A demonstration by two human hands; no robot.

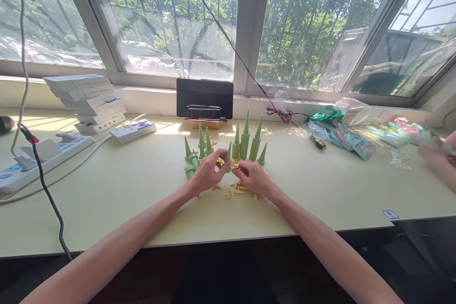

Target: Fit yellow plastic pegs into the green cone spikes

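My left hand [207,171] is closed around a green pointed spike [228,153], held upright with its tip up. Between the fingertips of my right hand [254,176] is a small yellow plastic piece [234,165], close against the spike's side. Behind my hands stand several green cone-topped spikes [244,138] of differing heights. More spikes [201,143] stand left of them, and some green parts [190,170] lie tilted beside my left hand. Loose yellow pieces [239,191] are scattered on the table below my hands.
A dark tablet [204,97] leans on a stand at the back. Stacked white boxes [93,104] and a power strip [46,161] with cables are to the left. A yellow-black screwdriver [318,143] and plastic packets [351,140] lie right. Another person's hand [436,154] shows far right.
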